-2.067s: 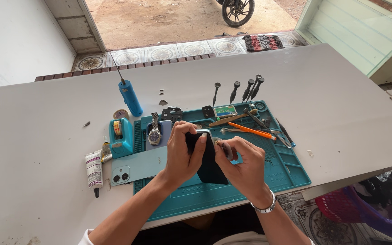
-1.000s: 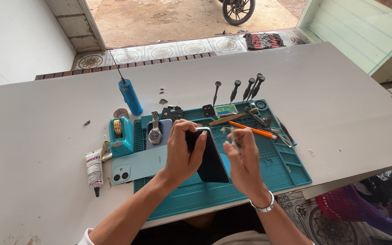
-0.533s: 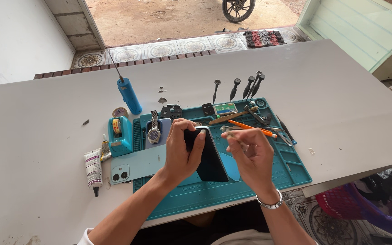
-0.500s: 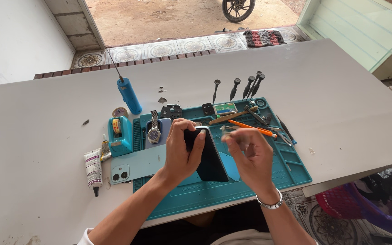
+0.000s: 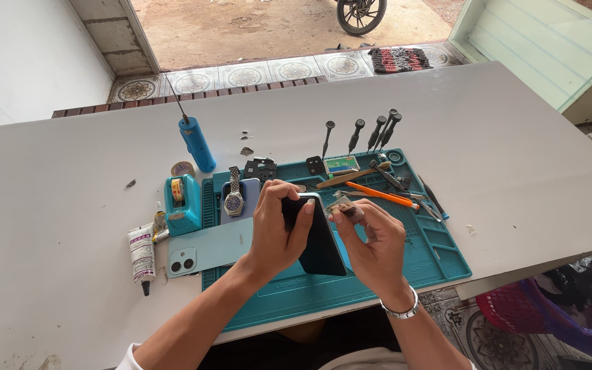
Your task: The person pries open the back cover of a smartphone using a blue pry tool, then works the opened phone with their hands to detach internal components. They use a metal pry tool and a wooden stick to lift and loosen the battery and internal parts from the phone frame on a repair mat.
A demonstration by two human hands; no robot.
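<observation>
From the head camera, the left hand point(image 5: 275, 229) grips a dark phone point(image 5: 318, 236) by its upper left edge, holding it tilted above the teal mat point(image 5: 378, 274) on the white counter point(image 5: 49, 274). The right hand point(image 5: 375, 240), at 3 o'clock of the phone, pinches a small part point(image 5: 342, 205) between its fingertips. A wristwatch point(image 5: 233, 199) lies at 10 o'clock of the phone, a pale blue phone back point(image 5: 207, 248) at 9 o'clock, and an orange tool point(image 5: 379, 195) at 2 o'clock.

teal mat point(image 5: 440, 257), black phone point(image 5: 320, 240), orange tool point(image 5: 381, 195)
</observation>
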